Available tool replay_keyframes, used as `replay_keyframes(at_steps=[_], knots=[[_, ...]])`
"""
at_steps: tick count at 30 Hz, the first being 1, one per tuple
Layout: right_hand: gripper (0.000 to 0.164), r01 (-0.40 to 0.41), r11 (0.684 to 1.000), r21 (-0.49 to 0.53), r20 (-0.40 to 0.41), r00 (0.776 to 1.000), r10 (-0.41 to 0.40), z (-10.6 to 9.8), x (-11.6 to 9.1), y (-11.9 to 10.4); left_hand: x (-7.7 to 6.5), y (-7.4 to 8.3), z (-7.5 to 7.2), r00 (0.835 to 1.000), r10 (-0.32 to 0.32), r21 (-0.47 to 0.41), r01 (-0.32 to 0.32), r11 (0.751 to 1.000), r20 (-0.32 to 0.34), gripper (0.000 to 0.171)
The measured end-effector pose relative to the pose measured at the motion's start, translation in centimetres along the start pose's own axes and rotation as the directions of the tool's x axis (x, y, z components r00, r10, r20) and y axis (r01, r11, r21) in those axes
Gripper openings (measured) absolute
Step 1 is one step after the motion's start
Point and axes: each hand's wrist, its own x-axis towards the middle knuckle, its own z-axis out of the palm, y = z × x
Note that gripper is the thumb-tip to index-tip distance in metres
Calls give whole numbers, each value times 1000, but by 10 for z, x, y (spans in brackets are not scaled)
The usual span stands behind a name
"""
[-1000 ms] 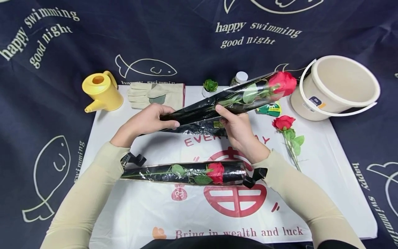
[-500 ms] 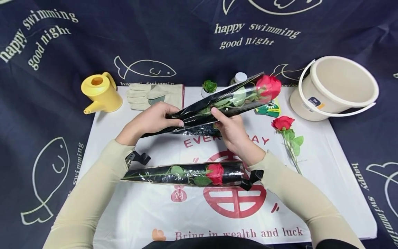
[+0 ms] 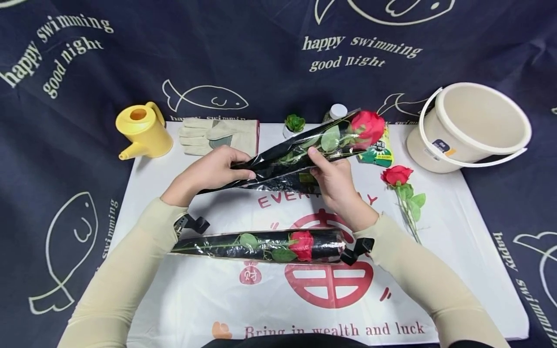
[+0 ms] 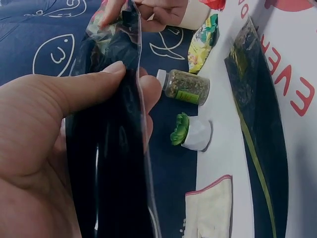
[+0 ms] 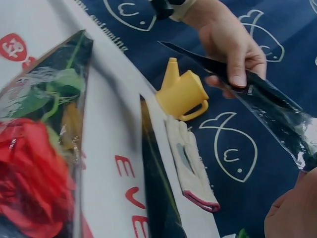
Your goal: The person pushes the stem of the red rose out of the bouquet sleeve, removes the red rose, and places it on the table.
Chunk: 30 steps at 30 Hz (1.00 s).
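Both hands hold one red rose (image 3: 367, 129) in a black-and-clear plastic sleeve (image 3: 300, 147), raised over the table with the bloom toward the upper right. My left hand (image 3: 212, 170) grips the narrow stem end; in the left wrist view its thumb lies across the black plastic (image 4: 106, 168). My right hand (image 3: 337, 183) holds the sleeve below the bloom, thumb on top. Beneath it lies a second black sleeve (image 4: 257, 129), partly hidden in the head view. Nearer the body, a wrapped rose (image 3: 301, 245) lies sideways. A bare rose (image 3: 397, 176) with leaves lies right of my right hand.
A yellow watering can (image 3: 145, 133) and folded gloves (image 3: 235, 135) stand at the back left. Behind the hands are a small potted succulent (image 3: 295, 123), a white-capped jar (image 4: 188, 87) and a green-yellow packet (image 3: 377, 152). A beige bucket (image 3: 435, 130) stands back right.
The raised rose has shifted left and slightly down, so its bloom now sits nearer my right thumb. My left hand has moved a little right, keeping its grip.
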Motion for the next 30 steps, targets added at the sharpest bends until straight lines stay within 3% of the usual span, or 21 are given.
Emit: replay_keyframes(at_steps=[5,11,17,22,30], knots=[[44,-18,998,-65,1,1000,18,7,-6,9,2,3,1,1000,18,12,-18,1000,-3,5],[43,42,991,-125,48,998,-36,17,-6,19,6,6,3,1000,5,-13,-5,1000,-17,15],[40,11,971,-238,103,995,14,24,-13,31,11,12,3,999,13,-34,-14,999,-42,14],[42,9,983,-181,62,998,2,21,-11,28,11,13,4,999,13,-36,-14,999,-49,13],[33,-14,996,-83,33,999,17,17,-8,17,9,9,6,998,-5,-54,2,999,-56,13]])
